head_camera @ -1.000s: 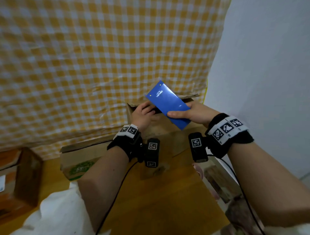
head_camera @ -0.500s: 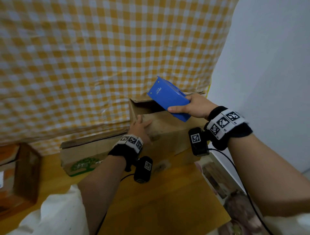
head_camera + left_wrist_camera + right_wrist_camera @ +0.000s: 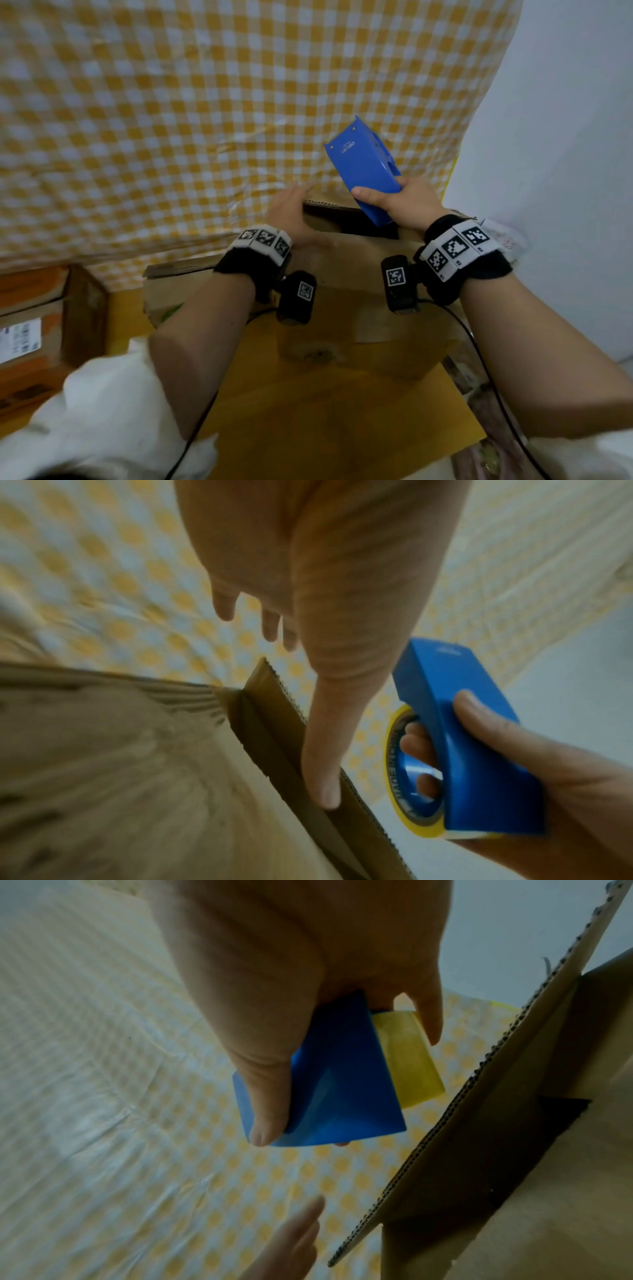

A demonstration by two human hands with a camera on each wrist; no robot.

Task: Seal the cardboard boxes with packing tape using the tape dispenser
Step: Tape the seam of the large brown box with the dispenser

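Observation:
A brown cardboard box (image 3: 356,291) stands in front of me with its top partly open; a flap (image 3: 284,723) sticks up at the far edge. My left hand (image 3: 291,212) lies with straight fingers on the far left corner of the box top, thumb (image 3: 322,750) along the flap. My right hand (image 3: 400,202) grips a blue tape dispenser (image 3: 364,168) with a yellow-edged tape roll (image 3: 397,772), raised above the far right of the box. In the right wrist view the dispenser (image 3: 325,1085) sits under my thumb, beside the flap's corrugated edge (image 3: 479,1074).
A yellow-and-white checked cloth (image 3: 205,120) hangs right behind the box. A white wall (image 3: 555,154) is on the right. A second cardboard box (image 3: 164,294) lies to the left, another with a label (image 3: 30,329) at the far left. The floor (image 3: 325,411) is wooden.
The left hand went from the dispenser down to the box front, then up onto the far left corner. The right hand lifted the dispenser and tipped it more upright.

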